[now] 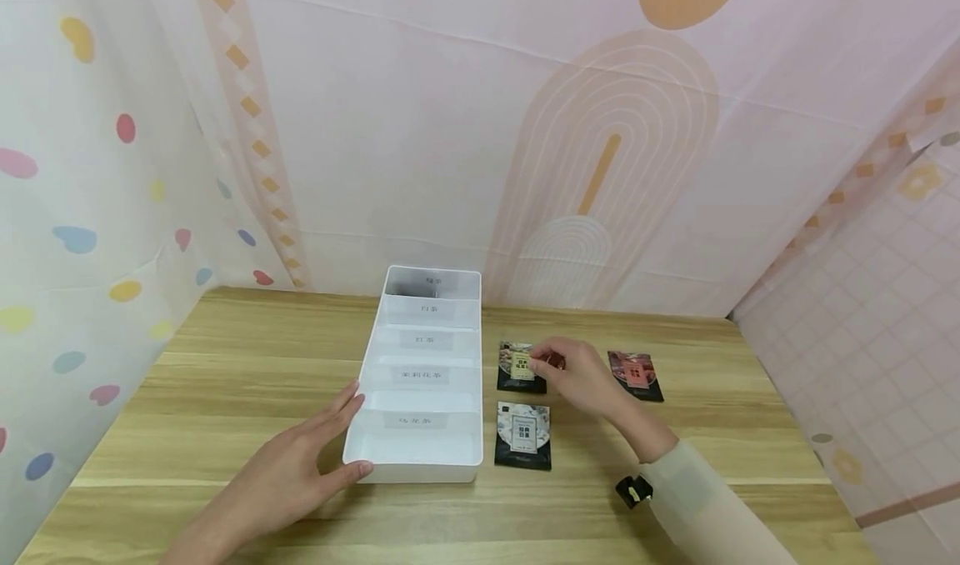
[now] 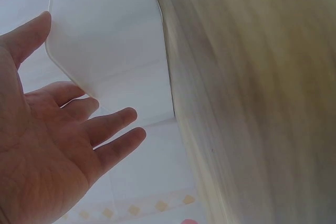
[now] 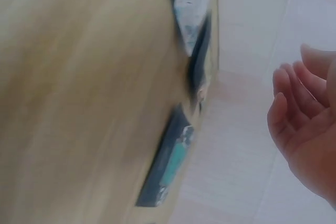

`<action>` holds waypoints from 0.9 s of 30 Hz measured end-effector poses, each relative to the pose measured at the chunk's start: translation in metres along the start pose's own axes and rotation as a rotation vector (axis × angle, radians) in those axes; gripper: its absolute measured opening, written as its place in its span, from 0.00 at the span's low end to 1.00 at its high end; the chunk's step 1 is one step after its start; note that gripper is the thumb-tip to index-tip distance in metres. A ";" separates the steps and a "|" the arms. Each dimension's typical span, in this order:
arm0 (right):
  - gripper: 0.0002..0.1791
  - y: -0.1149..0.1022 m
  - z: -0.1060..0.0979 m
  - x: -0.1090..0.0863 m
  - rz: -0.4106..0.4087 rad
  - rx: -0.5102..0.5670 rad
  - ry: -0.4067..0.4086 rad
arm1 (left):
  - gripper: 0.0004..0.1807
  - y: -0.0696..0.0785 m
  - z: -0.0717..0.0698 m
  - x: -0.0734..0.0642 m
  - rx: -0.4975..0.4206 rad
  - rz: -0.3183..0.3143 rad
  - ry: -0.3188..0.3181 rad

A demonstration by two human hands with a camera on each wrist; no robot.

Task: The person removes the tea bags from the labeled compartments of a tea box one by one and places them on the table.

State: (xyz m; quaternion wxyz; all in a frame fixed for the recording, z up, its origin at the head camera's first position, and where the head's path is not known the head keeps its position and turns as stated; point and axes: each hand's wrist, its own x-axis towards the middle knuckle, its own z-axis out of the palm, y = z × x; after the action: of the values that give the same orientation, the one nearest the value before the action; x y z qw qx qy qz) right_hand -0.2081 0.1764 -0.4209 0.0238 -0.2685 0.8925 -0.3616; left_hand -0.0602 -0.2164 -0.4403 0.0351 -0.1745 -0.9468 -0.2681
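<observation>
My left hand (image 1: 288,469) rests at the near left corner of a long white divided box (image 1: 420,473), thumb at the front and fingers along the side. The left wrist view shows its fingers spread lightly against the box wall (image 2: 113,40). Over the right edge of a black sachet with a yellow label (image 1: 517,382) hovers my right hand (image 1: 581,377), fingers loosely bent. A reddish-brown patch shows beside its fingers; what it is I cannot tell. In the right wrist view this hand (image 3: 310,124) appears to hold nothing.
A sachet with a white label (image 1: 522,436) lies right of the box, and one with a red label (image 1: 636,376) farther right. Something dark (image 1: 412,290) is in the box's far compartment. A small black object (image 1: 633,492) sits by the right sleeve. Patterned curtains (image 1: 375,132) border the table.
</observation>
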 end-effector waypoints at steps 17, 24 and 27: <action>0.19 -0.025 0.005 0.049 -0.052 -0.119 0.056 | 0.47 0.002 0.000 0.002 -0.014 -0.006 0.000; 0.25 -0.028 0.018 0.073 -0.127 -0.152 0.074 | 0.47 0.002 -0.001 0.002 -0.023 -0.018 -0.007; 0.25 -0.029 0.024 0.082 -0.154 -0.153 0.097 | 0.47 0.002 0.000 0.002 -0.022 -0.030 -0.009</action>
State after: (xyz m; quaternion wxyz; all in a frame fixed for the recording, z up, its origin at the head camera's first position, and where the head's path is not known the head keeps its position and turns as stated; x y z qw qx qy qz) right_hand -0.2594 0.1032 -0.4075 -0.0679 -0.3195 0.8942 -0.3060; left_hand -0.0617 -0.2144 -0.4388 0.0251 -0.1621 -0.9464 -0.2782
